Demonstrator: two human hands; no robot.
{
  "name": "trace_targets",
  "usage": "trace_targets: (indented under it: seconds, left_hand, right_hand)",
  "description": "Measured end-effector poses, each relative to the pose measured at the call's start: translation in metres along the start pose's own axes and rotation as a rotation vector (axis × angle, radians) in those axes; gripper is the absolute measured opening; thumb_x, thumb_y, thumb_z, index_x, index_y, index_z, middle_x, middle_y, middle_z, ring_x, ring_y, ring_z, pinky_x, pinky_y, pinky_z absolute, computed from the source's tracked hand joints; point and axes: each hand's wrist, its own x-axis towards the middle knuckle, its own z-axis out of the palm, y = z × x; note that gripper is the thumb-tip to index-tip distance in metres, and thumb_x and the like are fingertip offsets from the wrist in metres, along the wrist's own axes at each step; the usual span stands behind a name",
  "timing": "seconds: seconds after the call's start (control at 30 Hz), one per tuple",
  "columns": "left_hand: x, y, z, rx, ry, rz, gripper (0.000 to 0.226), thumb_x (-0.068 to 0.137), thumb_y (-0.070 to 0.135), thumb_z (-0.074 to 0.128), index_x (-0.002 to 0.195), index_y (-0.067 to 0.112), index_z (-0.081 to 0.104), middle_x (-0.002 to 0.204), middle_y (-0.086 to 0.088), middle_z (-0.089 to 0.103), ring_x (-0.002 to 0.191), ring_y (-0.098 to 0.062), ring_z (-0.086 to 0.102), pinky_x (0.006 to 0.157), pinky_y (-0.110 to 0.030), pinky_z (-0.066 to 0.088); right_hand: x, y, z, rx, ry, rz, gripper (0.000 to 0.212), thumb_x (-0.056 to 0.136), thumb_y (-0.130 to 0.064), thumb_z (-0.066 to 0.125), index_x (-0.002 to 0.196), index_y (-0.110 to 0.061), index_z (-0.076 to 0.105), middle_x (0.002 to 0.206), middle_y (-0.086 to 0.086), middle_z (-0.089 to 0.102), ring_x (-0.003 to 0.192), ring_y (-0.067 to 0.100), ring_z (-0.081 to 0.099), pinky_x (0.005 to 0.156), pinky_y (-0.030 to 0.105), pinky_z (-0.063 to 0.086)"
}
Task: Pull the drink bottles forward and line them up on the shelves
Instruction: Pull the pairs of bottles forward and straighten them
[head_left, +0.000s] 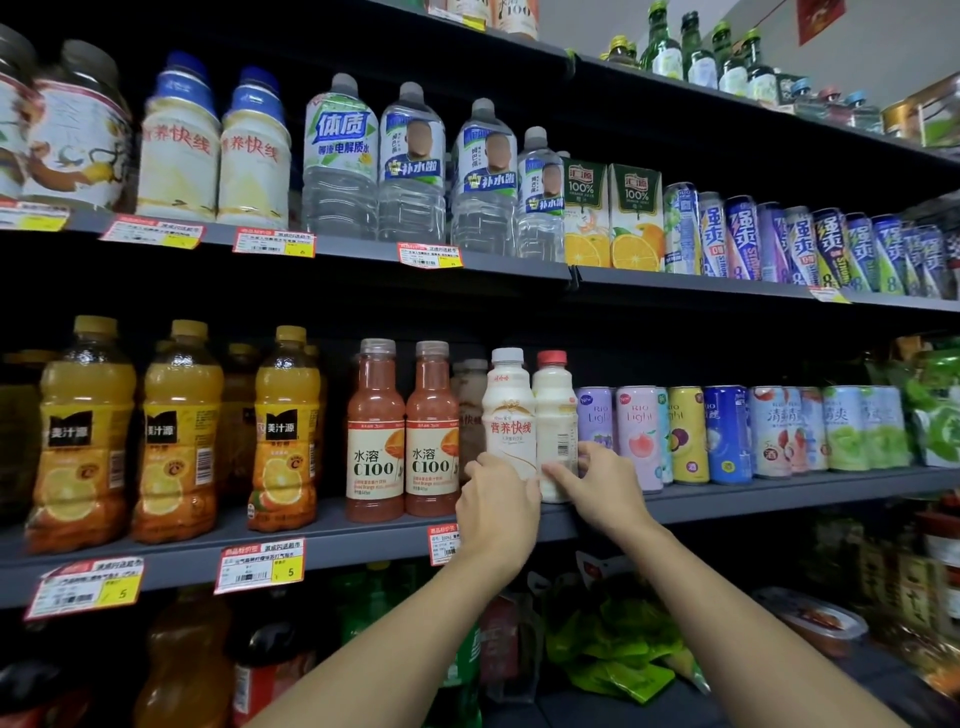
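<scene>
- Two bare arms come up from the bottom of the frame to the middle shelf (332, 545).
- The left hand (496, 512) has its fingers curled round the low part of the white-cap bottle (509, 410).
- The right hand (602, 483) pinches the low part of the red-cap bottle (555, 405) between thumb and fingers.
- Both milky bottles stand straight up in the middle of the frame, side by side and touching. The orange juice bottles (375, 431) are on their left and the cans (639, 431) on their right.
- The bottles rise just above the hands, tall way up and down. Each hand is on the bottle nearest to it.
- The white-cap bottle shows its name to the front. The red-cap one shows its bar code, so I think it needs a turn.
- To pull them forward, the hands would slide them toward the shelf's front edge. I cannot tell how far back they sit.
</scene>
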Motion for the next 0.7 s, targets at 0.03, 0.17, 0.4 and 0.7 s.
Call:
trace_targets:
  seconds: [0.03,0.17,0.4,0.7]
  left_hand:
    - [0.000,-0.003,0.001,0.011,0.006,0.021,0.046,0.096,0.046,0.057,0.120,0.008,0.048,0.118,-0.012,0.060,0.106,-0.030,0.063,0.079,-0.035,0.047]
    - [0.004,-0.010,-0.005,0.062,0.060,0.076,0.044,0.093,0.047,0.062,0.112,0.009,0.052,0.106,-0.009,0.067,0.099,-0.028,0.066,0.072,-0.033,0.044]
    - [0.009,-0.011,-0.009,0.141,0.064,0.103,0.048,0.089,0.050,0.066,0.106,0.007,0.054,0.098,-0.007,0.067,0.091,-0.027,0.067,0.065,-0.030,0.041]
    - [0.014,-0.015,-0.008,0.122,0.060,0.129,0.046,0.089,0.050,0.067,0.104,0.009,0.054,0.095,-0.006,0.065,0.089,-0.026,0.067,0.063,-0.030,0.038]
  right_hand:
    - [0.000,0.001,0.000,0.008,-0.007,-0.002,0.030,0.087,-0.042,0.074,0.109,-0.023,0.070,0.104,-0.008,0.076,0.096,0.009,0.069,0.085,0.031,0.055]
    - [0.001,0.004,0.001,0.015,-0.034,-0.022,0.028,0.091,-0.038,0.072,0.113,-0.022,0.069,0.109,-0.006,0.076,0.102,0.011,0.068,0.087,0.030,0.052]
    - [0.006,0.004,-0.014,0.168,-0.248,0.004,0.018,0.098,-0.025,0.065,0.114,-0.028,0.057,0.101,-0.016,0.070,0.091,-0.003,0.065,0.085,0.022,0.054]
    - [-0.002,-0.011,-0.010,0.127,-0.103,0.035,0.034,0.079,-0.059,0.075,0.100,-0.035,0.065,0.096,-0.018,0.070,0.086,-0.004,0.064,0.073,0.021,0.052]
